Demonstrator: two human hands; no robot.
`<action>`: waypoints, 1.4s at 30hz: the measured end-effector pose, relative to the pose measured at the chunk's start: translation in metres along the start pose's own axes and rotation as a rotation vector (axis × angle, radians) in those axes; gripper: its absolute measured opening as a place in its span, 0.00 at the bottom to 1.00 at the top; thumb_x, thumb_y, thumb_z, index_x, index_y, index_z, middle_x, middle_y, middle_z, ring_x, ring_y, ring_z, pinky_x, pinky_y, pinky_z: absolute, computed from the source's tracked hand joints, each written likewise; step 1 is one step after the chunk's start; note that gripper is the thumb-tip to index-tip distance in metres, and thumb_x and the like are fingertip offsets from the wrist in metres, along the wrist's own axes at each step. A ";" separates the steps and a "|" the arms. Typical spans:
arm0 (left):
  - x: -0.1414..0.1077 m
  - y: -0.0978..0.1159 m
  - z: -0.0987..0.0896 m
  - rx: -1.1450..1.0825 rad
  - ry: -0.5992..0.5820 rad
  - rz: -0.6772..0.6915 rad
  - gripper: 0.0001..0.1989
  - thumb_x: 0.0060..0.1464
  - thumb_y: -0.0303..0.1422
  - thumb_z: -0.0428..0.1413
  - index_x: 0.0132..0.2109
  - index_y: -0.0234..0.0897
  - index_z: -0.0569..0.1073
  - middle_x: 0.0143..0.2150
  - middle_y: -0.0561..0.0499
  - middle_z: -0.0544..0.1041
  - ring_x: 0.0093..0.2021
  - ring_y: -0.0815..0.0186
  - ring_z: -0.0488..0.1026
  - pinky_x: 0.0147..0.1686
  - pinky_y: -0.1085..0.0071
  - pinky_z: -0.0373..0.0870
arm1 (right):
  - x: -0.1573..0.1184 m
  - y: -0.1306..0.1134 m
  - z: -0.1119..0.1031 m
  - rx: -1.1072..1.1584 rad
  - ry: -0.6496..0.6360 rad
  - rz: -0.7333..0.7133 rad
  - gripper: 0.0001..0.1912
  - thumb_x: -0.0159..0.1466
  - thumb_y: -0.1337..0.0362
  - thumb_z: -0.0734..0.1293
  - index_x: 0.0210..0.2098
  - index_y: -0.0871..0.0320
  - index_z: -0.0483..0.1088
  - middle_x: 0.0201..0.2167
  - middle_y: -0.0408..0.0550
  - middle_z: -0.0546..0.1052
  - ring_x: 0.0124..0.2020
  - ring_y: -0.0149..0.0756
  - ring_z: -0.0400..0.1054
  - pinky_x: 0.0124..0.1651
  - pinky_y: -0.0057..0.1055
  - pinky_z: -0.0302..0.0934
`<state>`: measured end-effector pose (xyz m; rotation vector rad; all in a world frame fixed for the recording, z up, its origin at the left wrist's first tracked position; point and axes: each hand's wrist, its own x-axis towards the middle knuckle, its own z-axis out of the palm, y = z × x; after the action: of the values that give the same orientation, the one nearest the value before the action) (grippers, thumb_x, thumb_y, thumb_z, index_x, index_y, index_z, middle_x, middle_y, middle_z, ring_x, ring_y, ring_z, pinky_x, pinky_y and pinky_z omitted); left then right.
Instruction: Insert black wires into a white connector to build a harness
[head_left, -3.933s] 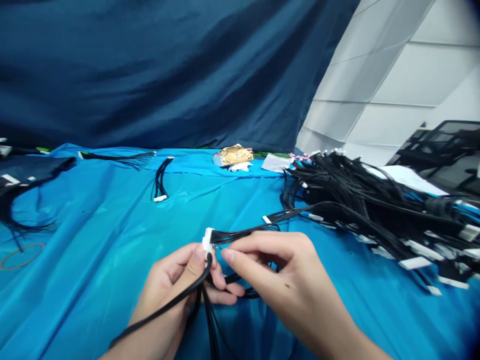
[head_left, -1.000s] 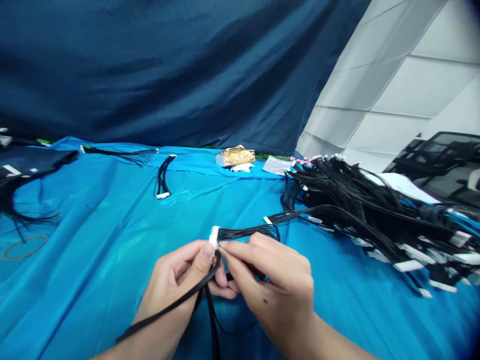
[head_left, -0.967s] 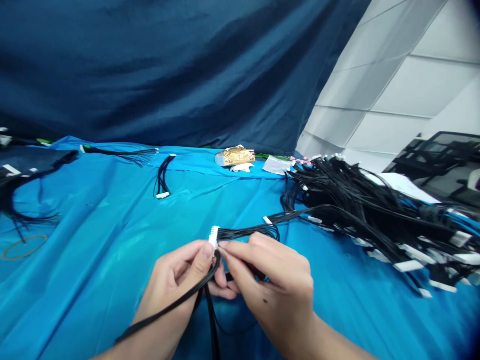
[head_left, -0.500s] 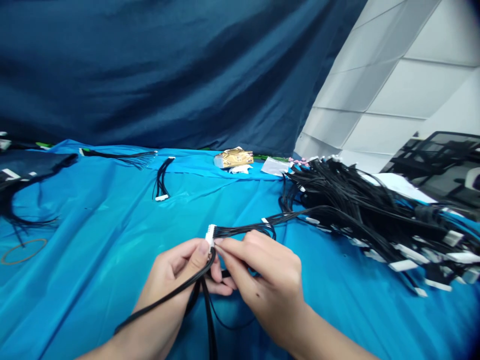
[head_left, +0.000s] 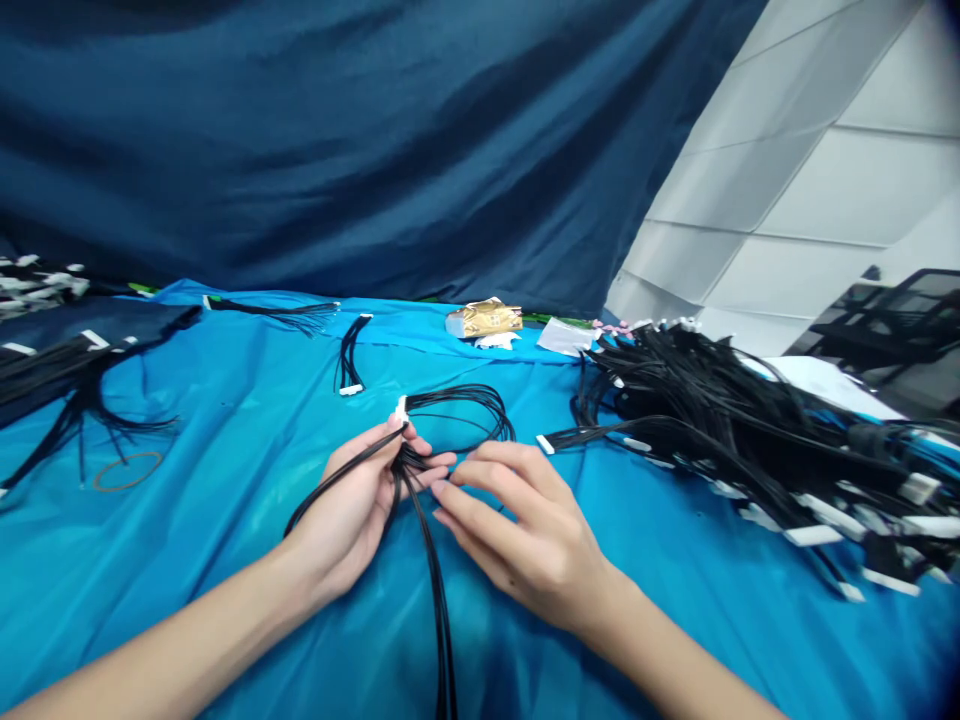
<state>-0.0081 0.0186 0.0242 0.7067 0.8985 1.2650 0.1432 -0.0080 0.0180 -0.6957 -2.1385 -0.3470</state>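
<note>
My left hand [head_left: 367, 490] is closed on a black wire harness [head_left: 431, 555], with the white connector [head_left: 403, 408] standing up at its thumb and fingertips. From the connector some black wires loop off to the right, while others hang over the wrist and down towards me. My right hand [head_left: 525, 515] is just right of the left fingertips, its fingers bent and slightly apart, near the wires. I see nothing held in it. Where the wires pass among the left fingers is partly hidden.
A large pile of black harnesses with white connectors [head_left: 720, 420] lies at the right. More harnesses [head_left: 82, 390] lie at the left beside a rubber band [head_left: 127, 472]. A short harness [head_left: 349, 355], a gold packet [head_left: 487, 320] and white paper [head_left: 564, 337] are towards the back.
My right hand has come off the connector and its fingers have parted. The left hand, still with the harness, has turned more open. The view has swung slightly left.
</note>
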 end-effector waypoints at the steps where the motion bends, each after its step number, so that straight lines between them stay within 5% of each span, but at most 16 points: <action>1: 0.001 0.001 0.000 -0.008 -0.003 -0.003 0.05 0.49 0.24 0.52 0.29 0.33 0.71 0.26 0.52 0.73 0.27 0.72 0.72 0.29 0.78 0.70 | -0.001 0.000 0.002 0.018 -0.035 -0.036 0.07 0.58 0.73 0.63 0.37 0.64 0.71 0.35 0.50 0.74 0.41 0.37 0.63 0.43 0.32 0.62; 6: 0.001 0.001 0.000 -0.031 -0.023 -0.032 0.05 0.50 0.25 0.52 0.29 0.34 0.71 0.25 0.52 0.74 0.29 0.68 0.74 0.33 0.72 0.71 | -0.003 0.004 0.008 0.016 -0.123 -0.120 0.10 0.62 0.72 0.58 0.41 0.67 0.69 0.36 0.52 0.74 0.40 0.37 0.64 0.40 0.33 0.63; 12: -0.001 -0.004 -0.001 -0.040 -0.013 -0.041 0.04 0.48 0.25 0.54 0.28 0.33 0.73 0.26 0.53 0.75 0.28 0.74 0.72 0.29 0.81 0.68 | 0.000 0.007 0.011 -0.078 -0.125 -0.230 0.09 0.62 0.73 0.59 0.38 0.69 0.70 0.32 0.51 0.75 0.37 0.36 0.67 0.34 0.31 0.63; 26: 0.002 -0.011 -0.004 -0.031 0.030 -0.100 0.03 0.46 0.23 0.54 0.28 0.32 0.73 0.27 0.51 0.76 0.27 0.74 0.71 0.27 0.81 0.66 | -0.005 0.013 0.021 -0.126 -0.108 -0.303 0.08 0.62 0.73 0.59 0.34 0.64 0.70 0.31 0.47 0.76 0.34 0.32 0.68 0.28 0.29 0.59; 30: 0.003 -0.013 -0.005 -0.048 0.000 -0.098 0.03 0.46 0.23 0.55 0.28 0.32 0.72 0.26 0.52 0.75 0.26 0.74 0.71 0.25 0.81 0.66 | -0.005 0.012 0.025 0.110 -0.059 -0.049 0.08 0.60 0.72 0.61 0.37 0.62 0.69 0.34 0.48 0.75 0.37 0.33 0.66 0.37 0.31 0.63; 37: -0.001 -0.009 -0.004 0.023 -0.066 -0.084 0.01 0.48 0.26 0.54 0.30 0.33 0.70 0.25 0.52 0.73 0.29 0.65 0.74 0.36 0.64 0.72 | 0.008 0.020 0.007 0.872 0.220 0.742 0.05 0.58 0.65 0.63 0.32 0.58 0.71 0.33 0.48 0.76 0.39 0.36 0.69 0.45 0.36 0.63; 39: -0.008 -0.005 -0.002 0.058 -0.128 -0.046 0.02 0.49 0.28 0.54 0.31 0.34 0.70 0.27 0.52 0.73 0.34 0.63 0.74 0.40 0.64 0.70 | 0.009 0.031 -0.003 1.046 0.400 0.919 0.06 0.58 0.63 0.64 0.33 0.58 0.71 0.29 0.45 0.75 0.36 0.35 0.70 0.41 0.35 0.65; 42: -0.018 0.001 0.002 0.131 -0.209 0.015 0.06 0.49 0.33 0.53 0.30 0.34 0.70 0.29 0.52 0.73 0.38 0.61 0.74 0.42 0.67 0.69 | 0.008 0.042 -0.016 1.002 0.585 0.986 0.10 0.57 0.61 0.65 0.38 0.56 0.71 0.25 0.41 0.71 0.25 0.27 0.66 0.24 0.24 0.61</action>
<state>-0.0077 0.0007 0.0290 0.9330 0.8100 1.1286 0.1744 0.0216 0.0344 -0.7850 -0.9846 0.8866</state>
